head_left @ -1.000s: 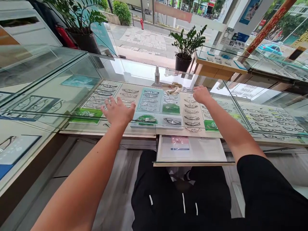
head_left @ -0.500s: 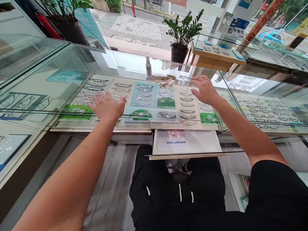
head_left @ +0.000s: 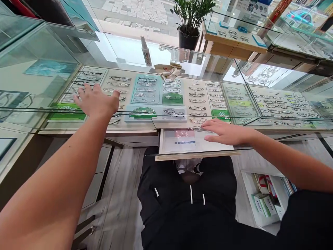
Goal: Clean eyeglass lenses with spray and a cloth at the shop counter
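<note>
- Glass worktop (head_left: pixel 39 52): flat, clear, reflective, over rows of thin wire-framed glasses.
- Pulled-out tray (head_left: pixel 221 147): pale, rectangular, glass-covered, at the worktop's near edge.
- Left hand (head_left: pixel 95 100): spread flat on the glass, holding nothing.
- Right hand (head_left: pixel 225 132): fingers extended over the tray, touching a thin-framed pair of glasses (head_left: pixel 196 128).

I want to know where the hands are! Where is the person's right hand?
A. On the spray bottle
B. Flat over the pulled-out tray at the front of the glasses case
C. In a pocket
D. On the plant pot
B: the right hand lies flat, fingers out, over the pulled-out tray, far from the spray bottle and the plant pot.
</note>
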{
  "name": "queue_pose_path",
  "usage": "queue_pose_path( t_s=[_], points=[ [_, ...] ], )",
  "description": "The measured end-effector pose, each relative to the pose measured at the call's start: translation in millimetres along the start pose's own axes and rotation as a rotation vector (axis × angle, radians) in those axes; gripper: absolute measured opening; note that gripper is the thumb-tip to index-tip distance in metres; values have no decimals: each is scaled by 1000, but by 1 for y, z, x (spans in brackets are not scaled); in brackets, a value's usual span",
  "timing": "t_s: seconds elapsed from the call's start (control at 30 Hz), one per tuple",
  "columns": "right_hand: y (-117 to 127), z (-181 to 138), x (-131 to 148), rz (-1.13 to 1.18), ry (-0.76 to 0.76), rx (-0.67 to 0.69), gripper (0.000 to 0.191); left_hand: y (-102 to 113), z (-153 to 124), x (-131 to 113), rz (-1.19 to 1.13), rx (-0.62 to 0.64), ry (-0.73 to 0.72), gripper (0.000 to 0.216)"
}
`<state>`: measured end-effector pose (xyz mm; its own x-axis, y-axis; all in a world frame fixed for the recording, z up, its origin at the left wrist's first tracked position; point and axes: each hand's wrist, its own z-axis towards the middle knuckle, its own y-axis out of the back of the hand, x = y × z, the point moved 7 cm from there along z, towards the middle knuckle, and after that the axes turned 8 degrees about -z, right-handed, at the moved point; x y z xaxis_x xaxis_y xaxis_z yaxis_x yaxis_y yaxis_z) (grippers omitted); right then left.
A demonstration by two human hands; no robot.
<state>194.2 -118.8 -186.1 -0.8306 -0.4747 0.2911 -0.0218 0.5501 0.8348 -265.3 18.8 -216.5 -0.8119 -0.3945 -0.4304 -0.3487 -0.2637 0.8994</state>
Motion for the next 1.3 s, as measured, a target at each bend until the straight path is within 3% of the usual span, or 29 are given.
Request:
queue_pose_path(
  t_s=[0.13,0.3,0.57,0.87,1.13,1.3],
  points=[
    [-31,51,-55,-47,-149,25,79,0,1,1,3,-8,-3,95],
    [-42,97,-105,-149,-238,-31,70,2,-1,-1,-29,-21,-11,93],
    [-44,127,-121,-126,-216,-17,69,3,-2,0,-39,-37,-7,91],
    [-44,153,-139,-235,-115,-10,52,2,-1,0,-39,-29,-2,90],
    [-41,182,-156,-340,-157,-47,48,2,-1,1,-21,-33,5,92],
    [-44,184,-162,-365,-120,-74,49,3,-1,1,-13,-34,-2,93]
  ],
)
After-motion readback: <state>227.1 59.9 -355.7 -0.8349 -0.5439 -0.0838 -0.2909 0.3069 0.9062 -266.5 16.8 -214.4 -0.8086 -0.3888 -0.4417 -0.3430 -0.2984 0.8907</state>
